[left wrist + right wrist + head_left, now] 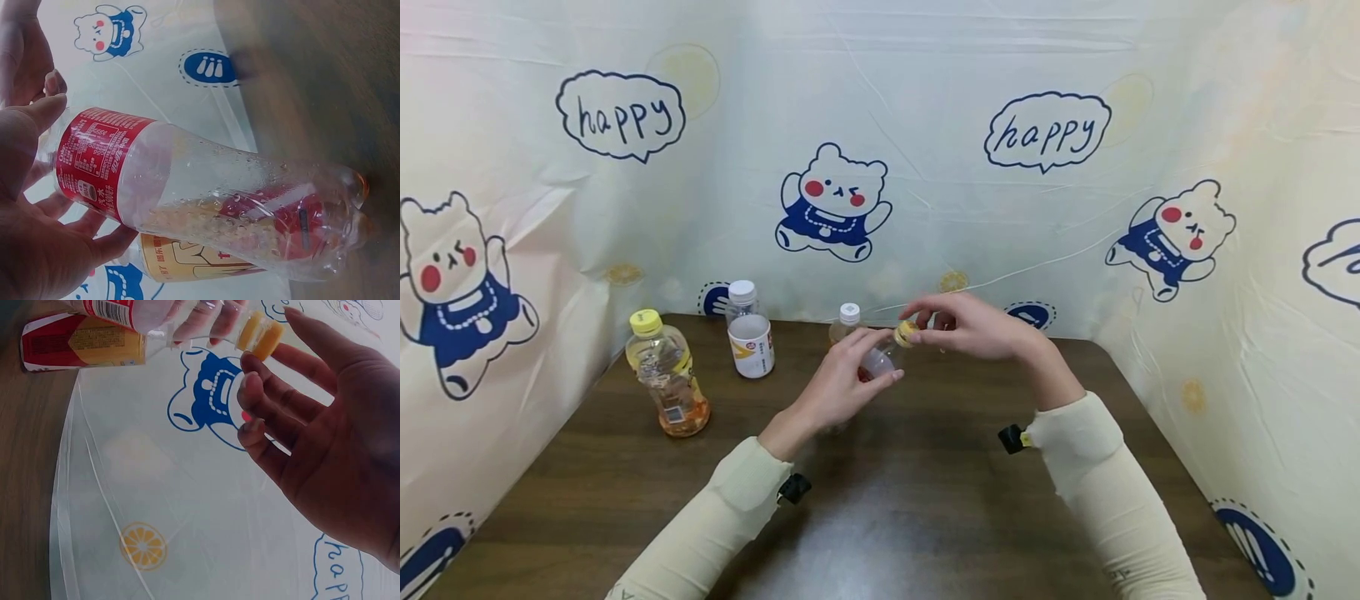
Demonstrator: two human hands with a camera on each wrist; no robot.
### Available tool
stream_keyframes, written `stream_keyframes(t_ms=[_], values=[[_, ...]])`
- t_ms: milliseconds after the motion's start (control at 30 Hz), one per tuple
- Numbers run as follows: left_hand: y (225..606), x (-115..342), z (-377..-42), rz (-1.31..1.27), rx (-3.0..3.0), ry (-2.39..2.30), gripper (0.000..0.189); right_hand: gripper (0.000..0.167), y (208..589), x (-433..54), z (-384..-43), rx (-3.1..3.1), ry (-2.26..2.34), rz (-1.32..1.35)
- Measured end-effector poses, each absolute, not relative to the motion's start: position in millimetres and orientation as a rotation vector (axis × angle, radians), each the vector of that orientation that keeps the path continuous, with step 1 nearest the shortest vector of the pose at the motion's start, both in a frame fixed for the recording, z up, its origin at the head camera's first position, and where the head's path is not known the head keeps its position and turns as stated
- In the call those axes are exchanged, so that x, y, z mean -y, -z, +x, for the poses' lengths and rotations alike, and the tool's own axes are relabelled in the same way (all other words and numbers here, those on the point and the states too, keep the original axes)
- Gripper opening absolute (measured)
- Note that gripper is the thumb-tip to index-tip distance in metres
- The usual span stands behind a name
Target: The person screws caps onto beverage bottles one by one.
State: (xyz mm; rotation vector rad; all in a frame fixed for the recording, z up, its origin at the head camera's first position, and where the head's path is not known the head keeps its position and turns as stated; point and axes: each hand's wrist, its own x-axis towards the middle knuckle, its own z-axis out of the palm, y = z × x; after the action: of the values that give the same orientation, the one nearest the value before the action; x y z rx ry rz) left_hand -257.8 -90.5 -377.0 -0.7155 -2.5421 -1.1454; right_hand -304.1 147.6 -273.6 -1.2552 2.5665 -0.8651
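In the head view, my left hand (pixel 838 379) grips a clear plastic bottle (pixel 878 362) around its body. That bottle is tilted, and its red label (pixel 103 162) shows between the thumb and fingers in the left wrist view. Droplets cling to its clear wall. My right hand (pixel 973 325) is at the bottle's top, where thumb and forefinger pinch the yellow cap (pixel 265 337). The other right fingers (pixel 275 400) are bent loosely beside it. Just behind, partly hidden by the left hand, stands a white-capped bottle (pixel 849 315) with a yellow and red label.
Toward the left of the brown table (pixel 925 500) stand a large yellow-capped bottle (pixel 668 375) with orange bits at its bottom and a white-capped bottle (pixel 750 333) with a white label. A printed cloth (pixel 925 167) hangs behind the table and along its sides.
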Motion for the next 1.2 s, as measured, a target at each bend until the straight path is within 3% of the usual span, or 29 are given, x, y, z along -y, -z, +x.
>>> stream_keyframes(t_ms=[333, 567, 833, 967, 1067, 1200], values=[[376.8, 91.0, -257.1, -0.729, 2.538, 1.135, 0.059, 0.017, 278.7, -137.6, -304.0, -2.721, 0.805, -1.264], [377.3, 89.6, -257.2, -0.736, 2.523, 1.144, 0.059, 0.051, 279.9, -135.1, -304.4, -3.016, 0.569, -1.127], [378.1, 90.7, -257.3, -0.723, 2.534, 1.163, 0.059, 0.038, 271.0, -148.6, -302.2, -2.881, 0.737, -1.184], [378.6, 91.2, -257.4, -0.718, 2.539, 1.164, 0.059, 0.064, 266.6, -150.6, -299.6, -2.722, 0.768, -1.181], [378.3, 91.0, -257.3, -0.712, 2.538, 1.155, 0.059, 0.074, 265.8, -149.2, -298.6, -2.632, 0.770, -1.173], [378.2, 89.8, -257.1, -0.722, 2.528, 1.150, 0.058, 0.058, 268.0, -145.8, -299.0, -2.582, 0.782, -1.207]])
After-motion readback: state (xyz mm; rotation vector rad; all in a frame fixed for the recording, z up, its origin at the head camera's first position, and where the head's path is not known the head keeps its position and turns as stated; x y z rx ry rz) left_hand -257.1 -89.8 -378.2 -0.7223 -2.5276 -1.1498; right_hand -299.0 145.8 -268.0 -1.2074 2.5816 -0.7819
